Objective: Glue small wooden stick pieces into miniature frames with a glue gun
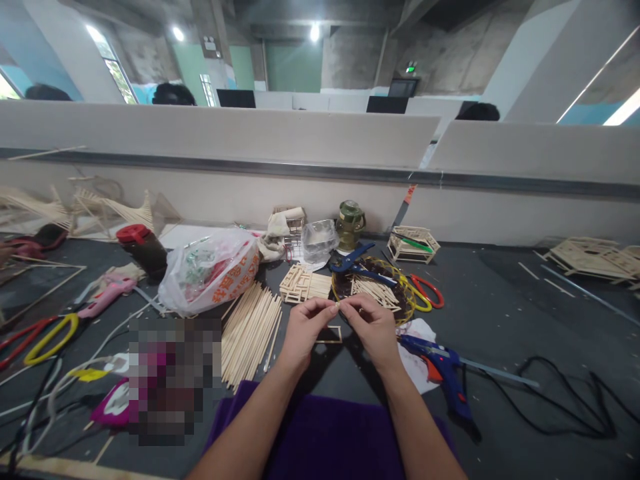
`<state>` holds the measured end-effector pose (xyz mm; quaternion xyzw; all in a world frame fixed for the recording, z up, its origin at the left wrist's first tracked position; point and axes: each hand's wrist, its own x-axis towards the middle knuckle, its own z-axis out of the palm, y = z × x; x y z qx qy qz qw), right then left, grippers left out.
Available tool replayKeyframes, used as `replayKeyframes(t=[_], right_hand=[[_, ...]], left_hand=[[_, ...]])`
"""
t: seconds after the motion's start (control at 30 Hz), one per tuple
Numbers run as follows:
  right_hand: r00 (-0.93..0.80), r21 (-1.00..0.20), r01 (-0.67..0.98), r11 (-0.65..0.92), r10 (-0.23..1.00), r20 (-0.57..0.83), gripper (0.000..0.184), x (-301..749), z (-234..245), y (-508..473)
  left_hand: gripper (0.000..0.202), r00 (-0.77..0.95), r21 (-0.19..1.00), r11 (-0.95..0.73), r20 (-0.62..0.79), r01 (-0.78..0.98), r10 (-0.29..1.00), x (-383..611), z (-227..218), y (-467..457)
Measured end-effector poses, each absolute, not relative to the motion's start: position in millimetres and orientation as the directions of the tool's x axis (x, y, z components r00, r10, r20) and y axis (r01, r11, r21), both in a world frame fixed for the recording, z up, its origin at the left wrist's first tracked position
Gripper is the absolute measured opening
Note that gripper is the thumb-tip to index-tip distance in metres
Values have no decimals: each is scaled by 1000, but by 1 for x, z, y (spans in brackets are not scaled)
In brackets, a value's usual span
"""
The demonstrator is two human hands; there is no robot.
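Note:
My left hand and my right hand meet fingertip to fingertip over the dark table. Both are closed in a pinch around something tiny and pale, too small to make out. Just below the fingers lies a small rectangular frame of thin wooden sticks, partly covered by my left hand. Behind the hands stand a stick-built block and a yellow-rimmed basket holding short stick pieces. A bundle of long wooden sticks lies left of my left hand.
A blue hot glue gun rests on white paper at right, its black cord trailing. Blue pliers lie across the basket, near red-and-yellow scissors. Leftward are a plastic bag, a tilted bottle and a pink glue gun.

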<state>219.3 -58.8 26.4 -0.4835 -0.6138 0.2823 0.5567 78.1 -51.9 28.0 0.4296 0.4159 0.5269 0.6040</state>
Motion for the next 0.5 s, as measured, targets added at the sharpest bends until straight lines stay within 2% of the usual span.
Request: replayKeyframes(t=[0.5], right_hand=[[91,-885,281,371,908,409,14,219,27,-58]], left_hand=[[24,94,959,62,-37,-275,995,79,29,-52]])
